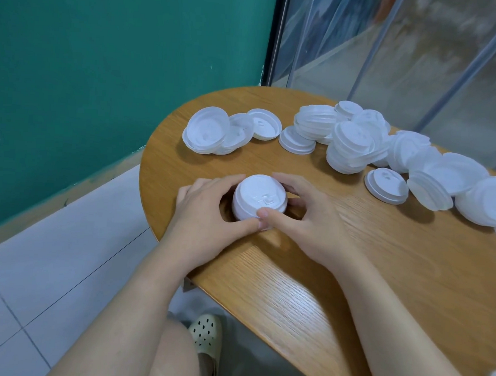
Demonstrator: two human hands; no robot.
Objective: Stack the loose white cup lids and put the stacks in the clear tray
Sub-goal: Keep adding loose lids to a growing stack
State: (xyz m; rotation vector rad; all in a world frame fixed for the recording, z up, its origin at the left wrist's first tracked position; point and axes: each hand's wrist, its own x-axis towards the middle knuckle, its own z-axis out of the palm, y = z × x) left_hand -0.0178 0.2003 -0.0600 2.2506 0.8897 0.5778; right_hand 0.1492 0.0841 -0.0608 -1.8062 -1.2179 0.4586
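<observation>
Fingers of both hands are curled round a short stack of white lids (259, 198), which stands on the wooden table (381, 268) close to its rounded left end and near the front edge. Left hand (207, 214) grips the stack from the left, its thumb lying along the near side of the lids; right hand (306, 217) grips from the right, its thumb tip pressed against the near rim so that the two thumbs meet. Topmost lid faces up, with a raised square mark showing on its flat crown. Both forearms cross the front edge of the table.

Loose lids remain on the far half of the table. A small cluster (215, 132) lies toward the far left edge, several overlapping and some tilted. One single lid (296, 141) lies flat just to the right of that cluster. A large heap (357, 142) runs from the far edge rightward along the table, with lids leaning on one another in disorder; another flat lid (386, 186) sits just in front of it, apart from the held stack. The heap continues to the right border of the view.

A green wall (103, 62) stands beyond the left end of the table, and pale floor tiles (47, 262) lie below it.
</observation>
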